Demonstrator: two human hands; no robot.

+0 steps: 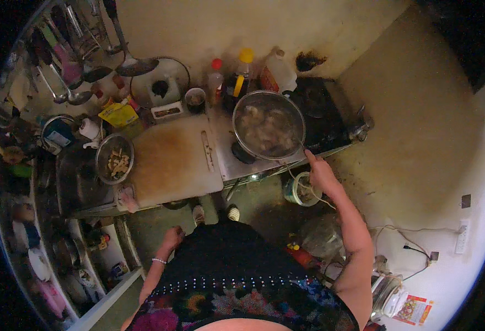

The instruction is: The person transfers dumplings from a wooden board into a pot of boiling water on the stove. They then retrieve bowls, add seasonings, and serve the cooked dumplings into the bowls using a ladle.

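Observation:
A round, metal-rimmed pan or strainer (269,124) filled with pale pieces, perhaps meat, is over the left part of the stove area. My right hand (323,173) grips what looks like its short handle at the lower right rim. My left hand (175,236) hangs low beside my black clothing, away from the counter; its fingers look curled, and nothing is seen in it. Left of the pan lies a large stained cutting board (168,161). A metal bowl (115,159) with light-coloured cut pieces rests at the board's left side, by the sink (79,178).
Bottles (240,82) and a white jug (279,70) stand behind the pan. The black cooktop (323,120) is to its right. Ladles (137,64) hang at upper left. A bucket (302,190) sits on the floor below the counter. Shelves (81,256) with dishes are at left.

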